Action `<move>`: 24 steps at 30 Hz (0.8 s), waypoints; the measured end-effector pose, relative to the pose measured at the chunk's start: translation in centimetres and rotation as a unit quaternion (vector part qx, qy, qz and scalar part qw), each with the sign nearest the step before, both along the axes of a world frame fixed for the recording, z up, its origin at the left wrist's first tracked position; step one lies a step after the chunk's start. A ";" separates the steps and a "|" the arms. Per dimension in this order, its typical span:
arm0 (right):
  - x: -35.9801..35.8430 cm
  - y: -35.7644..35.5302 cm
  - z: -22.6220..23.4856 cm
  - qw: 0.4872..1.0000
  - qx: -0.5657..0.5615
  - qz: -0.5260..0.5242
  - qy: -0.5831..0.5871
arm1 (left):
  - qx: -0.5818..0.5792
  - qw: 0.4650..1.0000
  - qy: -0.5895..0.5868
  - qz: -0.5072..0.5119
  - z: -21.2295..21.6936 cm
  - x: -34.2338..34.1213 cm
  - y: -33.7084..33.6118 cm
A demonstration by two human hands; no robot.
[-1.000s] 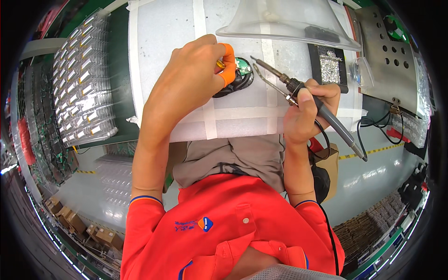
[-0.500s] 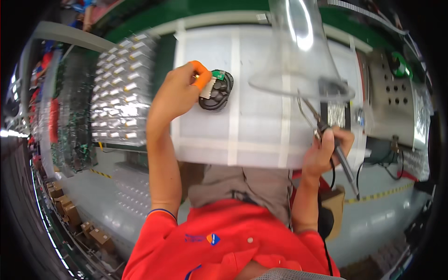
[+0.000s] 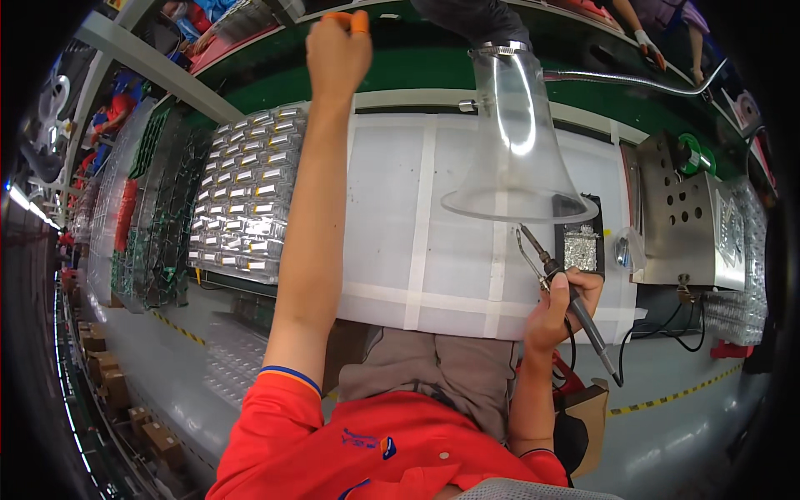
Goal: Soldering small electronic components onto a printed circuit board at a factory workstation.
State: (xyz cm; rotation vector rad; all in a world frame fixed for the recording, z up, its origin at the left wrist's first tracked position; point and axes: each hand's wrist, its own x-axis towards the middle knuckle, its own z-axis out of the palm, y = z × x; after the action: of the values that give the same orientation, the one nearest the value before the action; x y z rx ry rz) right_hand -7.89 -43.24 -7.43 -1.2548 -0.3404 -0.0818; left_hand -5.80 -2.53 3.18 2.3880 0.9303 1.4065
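A: Grip state?
B: Right hand point(image 3: 557, 310) had its fingers point(image 3: 590, 283) wrapped round the soldering iron point(image 3: 586, 323) by its handle. Left hand point(image 3: 337, 58) was curled out over the green belt point(image 3: 417, 79); couldn't tell whether it held anything.
A: Why hold it there?
B: Probably to clear the hot tip.
A: Iron's pose?
B: Above the worktop point(image 3: 379, 225), right part, near side of the clear hood point(image 3: 517, 150). Long axis diagonal: tip forward-left, tail back-right.
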 end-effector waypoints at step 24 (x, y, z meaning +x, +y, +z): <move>-0.4 0.7 0.3 0.998 -0.053 -0.038 -0.014 | 0.028 0.935 0.299 -0.189 -11.2 17.9 8.6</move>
State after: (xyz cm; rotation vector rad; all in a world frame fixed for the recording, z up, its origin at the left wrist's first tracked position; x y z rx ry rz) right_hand -8.31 -42.52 -7.17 -1.3727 -0.3255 -0.1475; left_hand 12.09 6.09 -8.03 2.8955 0.4852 0.5793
